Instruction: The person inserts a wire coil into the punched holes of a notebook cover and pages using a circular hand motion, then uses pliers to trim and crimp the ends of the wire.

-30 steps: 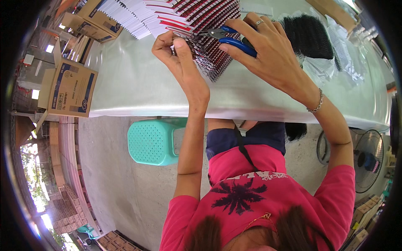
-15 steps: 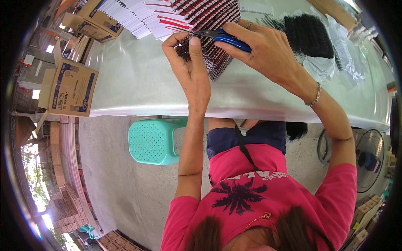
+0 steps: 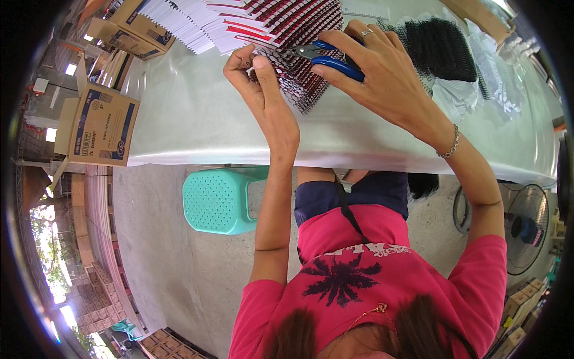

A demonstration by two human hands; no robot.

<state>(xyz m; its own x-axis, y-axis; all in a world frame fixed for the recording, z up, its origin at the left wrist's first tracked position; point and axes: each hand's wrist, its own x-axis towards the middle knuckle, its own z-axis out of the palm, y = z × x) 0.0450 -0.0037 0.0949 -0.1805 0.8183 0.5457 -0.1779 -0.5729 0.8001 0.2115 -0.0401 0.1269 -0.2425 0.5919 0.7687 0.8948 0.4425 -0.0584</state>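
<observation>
Wire cutters with blue handles [image 3: 342,67] are gripped in my right hand [image 3: 397,84], their handles spread and the jaws apart. The cutter tips point left, close to the bindings of a fanned stack of spiral-bound notebooks [image 3: 299,27] with red, dark and white edges. My left hand [image 3: 269,105] is at the near left corner of that stack, thumb and forefinger pinched together. It looks closed on the coil end of one notebook, though the fingers partly hide it.
White spiral-bound notebooks [image 3: 179,24] fan out at the far left. Right of the stack lies a heap of black binding coils [image 3: 442,51] on clear plastic wrapping [image 3: 457,99]. An open cardboard box [image 3: 101,125] stands left of the table, a green stool [image 3: 218,200] below its edge, a fan [image 3: 526,227] at right.
The cutters' jaws and handles have opened, and my right hand has shifted slightly right and back from the left fingers. My left hand has moved a little left.
</observation>
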